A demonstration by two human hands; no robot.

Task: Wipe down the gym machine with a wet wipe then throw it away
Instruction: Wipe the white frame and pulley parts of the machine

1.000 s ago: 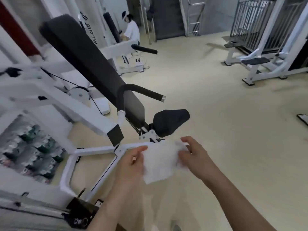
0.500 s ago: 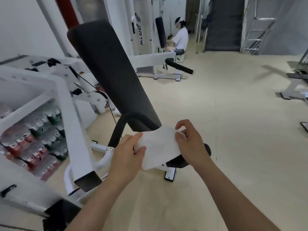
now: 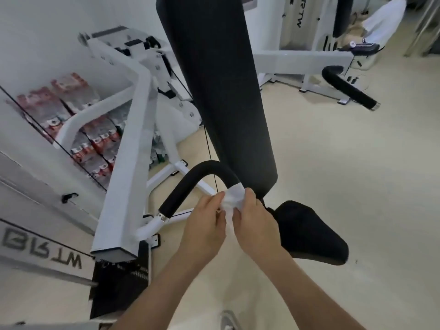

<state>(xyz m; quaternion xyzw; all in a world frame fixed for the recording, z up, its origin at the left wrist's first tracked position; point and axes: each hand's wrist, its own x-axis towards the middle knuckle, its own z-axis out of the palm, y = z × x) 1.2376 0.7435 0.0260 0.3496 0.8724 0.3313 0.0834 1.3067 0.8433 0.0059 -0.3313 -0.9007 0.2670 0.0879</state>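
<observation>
While both hands meet at one end of a padded handle, the wet wipe (image 3: 233, 199) sits bunched between them, wrapped over the black foam where the handle (image 3: 202, 171) curves down toward the seat. The left hand (image 3: 206, 221) has its fingers curled, and its thumb and fingertips pinch the wipe's left edge. The right hand (image 3: 252, 223) is curled over the wipe from the other side and presses it against the handle; whether its fingers close fully around the bar underneath cannot be told. The two hands nearly touch.

Just beyond them, the long black back pad (image 3: 219, 91) of the gym machine rises steeply, with its lower end right beside the wipe. The black seat (image 3: 308, 232) lies to the right of the right hand, close to the wrist. To the left, the machine's white frame (image 3: 129, 148) slants across, and behind it a shelf (image 3: 59, 139) holds wrapped packs of bottles (image 3: 95, 136). A pale floor (image 3: 345, 182) spreads to the right. At the far top right stands a second machine (image 3: 302, 60), with a person in a white top (image 3: 383, 22) sitting at it.
</observation>
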